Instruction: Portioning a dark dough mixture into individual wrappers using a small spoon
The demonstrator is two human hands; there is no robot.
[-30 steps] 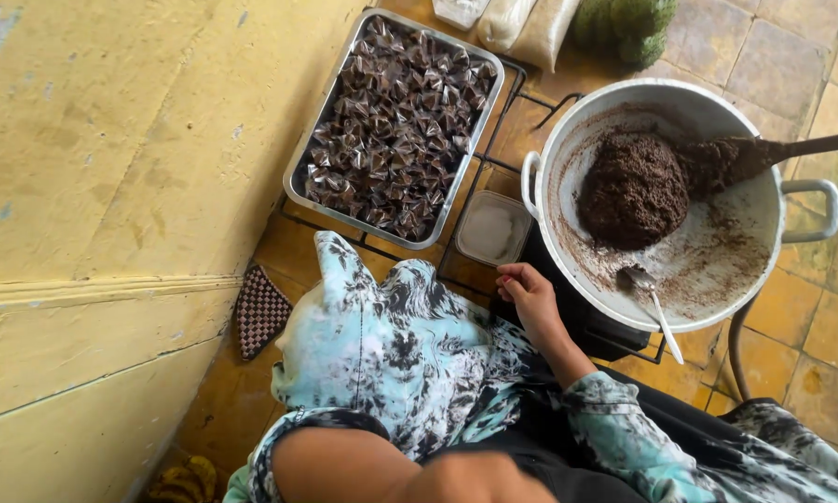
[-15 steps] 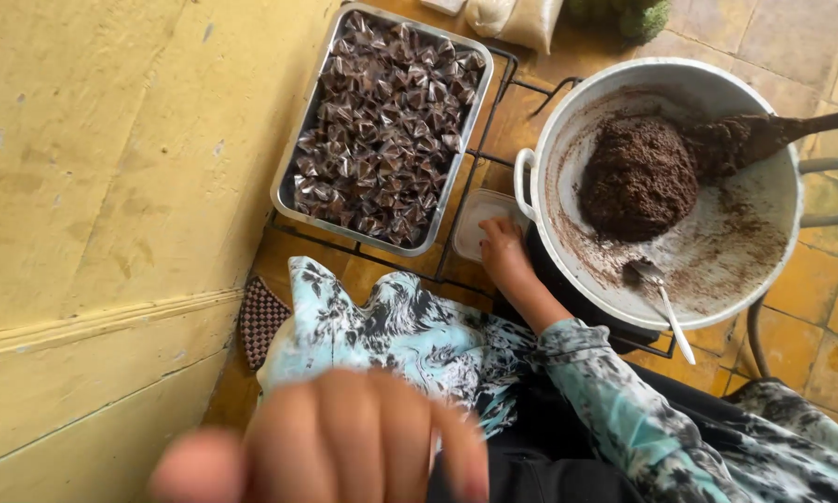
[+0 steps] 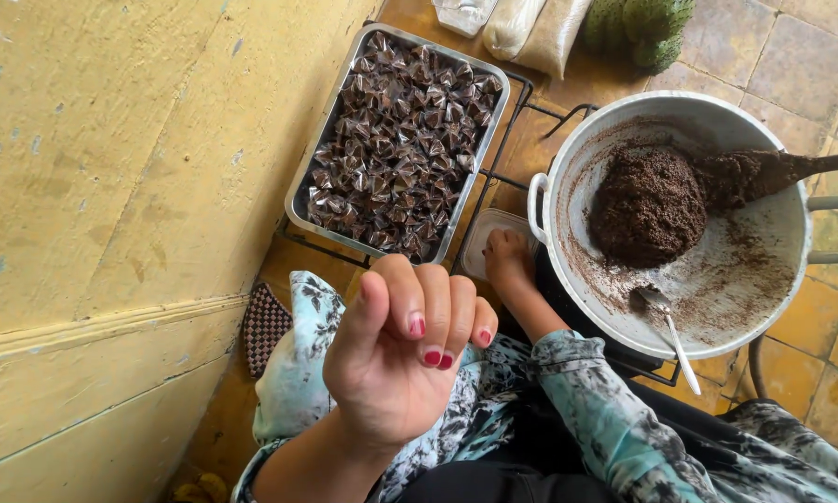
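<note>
Head view: tray [image 3: 299,200] upper centre nearly full of wrapped dark pieces; pan [image 3: 791,279] at right has a dough lump [image 3: 644,207] left. Left hand [image 3: 402,352] centre, fingers curled, apparently empty. Right hand [image 3: 508,263] on small white tub [image 3: 482,244], grip unclear

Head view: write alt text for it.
A left hand curls loosely near the camera while the right hand rests on a small white container, between a metal tray of dark folded wraps and a pan of brown paste.
</note>
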